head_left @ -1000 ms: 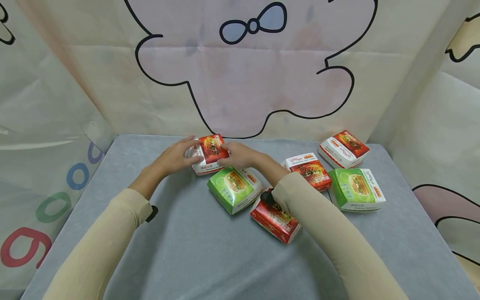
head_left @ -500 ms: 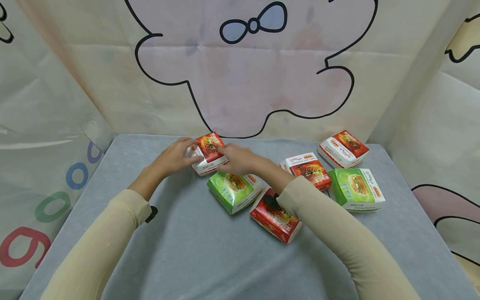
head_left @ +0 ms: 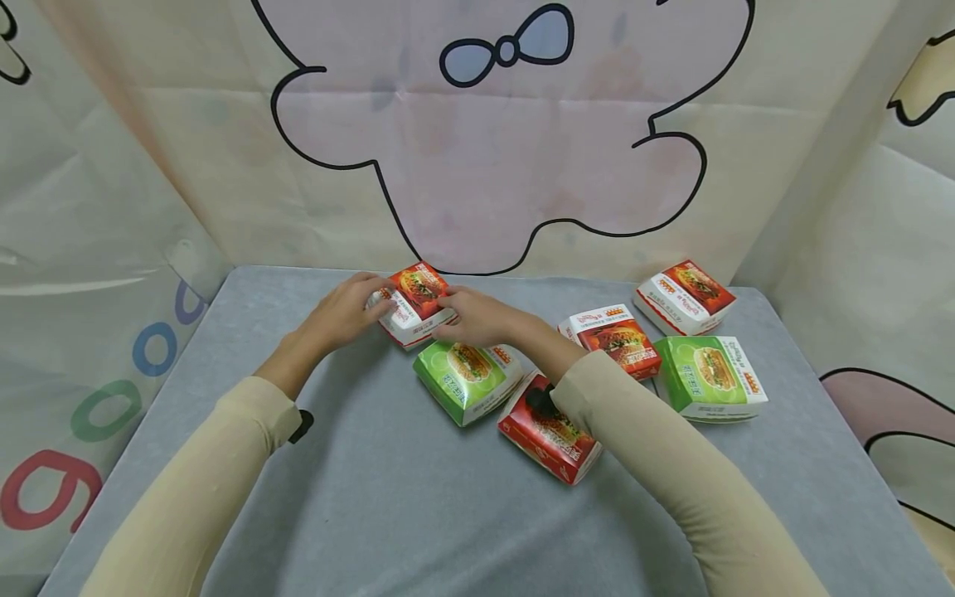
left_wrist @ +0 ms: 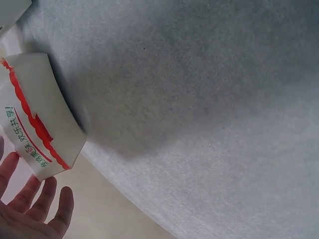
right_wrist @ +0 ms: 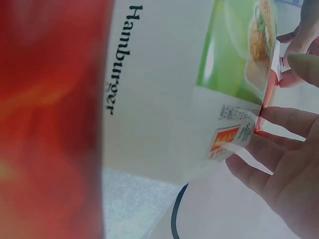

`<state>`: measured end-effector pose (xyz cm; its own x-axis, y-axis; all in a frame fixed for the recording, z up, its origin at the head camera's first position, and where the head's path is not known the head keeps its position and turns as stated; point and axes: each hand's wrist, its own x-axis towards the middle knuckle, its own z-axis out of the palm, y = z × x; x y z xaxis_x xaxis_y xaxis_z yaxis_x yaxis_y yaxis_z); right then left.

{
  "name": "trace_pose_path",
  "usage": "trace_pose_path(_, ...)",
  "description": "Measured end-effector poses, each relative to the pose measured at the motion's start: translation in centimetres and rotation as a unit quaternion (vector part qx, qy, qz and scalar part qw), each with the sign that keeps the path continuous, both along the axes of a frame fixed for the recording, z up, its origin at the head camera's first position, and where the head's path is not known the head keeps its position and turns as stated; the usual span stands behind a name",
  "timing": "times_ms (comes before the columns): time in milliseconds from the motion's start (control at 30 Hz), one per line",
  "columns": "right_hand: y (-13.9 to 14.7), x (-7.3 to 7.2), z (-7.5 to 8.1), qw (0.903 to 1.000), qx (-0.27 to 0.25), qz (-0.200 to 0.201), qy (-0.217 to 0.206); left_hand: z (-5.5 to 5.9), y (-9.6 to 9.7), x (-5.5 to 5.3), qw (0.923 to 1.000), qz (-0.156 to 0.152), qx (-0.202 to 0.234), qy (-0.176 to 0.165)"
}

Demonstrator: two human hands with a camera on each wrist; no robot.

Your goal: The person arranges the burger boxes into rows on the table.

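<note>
Both hands are at a red and white cardboard burger box (head_left: 419,290) near the table's back edge. My left hand (head_left: 337,313) grips its left side, thumb at the front and fingers farther back; in the left wrist view those fingertips (left_wrist: 49,184) touch the box's white side. The right hand (head_left: 481,318) holds the right side, its thumb near the front corner. Just in front lies a green burger box (head_left: 468,377). In the right wrist view this green box, printed "Hamburger", is beside the right hand's fingers (right_wrist: 286,119), partly hiding the held box.
A red burger box (head_left: 548,435) lies under the right wrist. Farther right are a red and white box (head_left: 618,338), another behind it (head_left: 684,297), and a green box (head_left: 709,377). Grey cloth covers the table (head_left: 373,497); printed sheets (head_left: 485,166) hang behind and beside it.
The held box has turned a little on the table, its front corner swinging toward the person. The right hand's fingers have shifted along its right side. The other boxes have stayed put.
</note>
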<state>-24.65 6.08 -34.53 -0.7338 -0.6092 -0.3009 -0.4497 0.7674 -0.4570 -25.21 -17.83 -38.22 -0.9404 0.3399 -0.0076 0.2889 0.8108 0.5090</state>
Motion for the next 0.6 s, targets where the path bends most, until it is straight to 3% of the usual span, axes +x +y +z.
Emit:
trace_pose_path(167,0.06,-0.17,-0.04,0.9999,0.007,-0.006,-0.007,0.04,0.03,0.08,1.0000,0.002,-0.001,-0.001)
trace_pose_path(600,0.36,-0.44,-0.37,0.9999,0.005,-0.010,-0.005,-0.05,0.09,0.04,0.9994,-0.030,-0.001,-0.016)
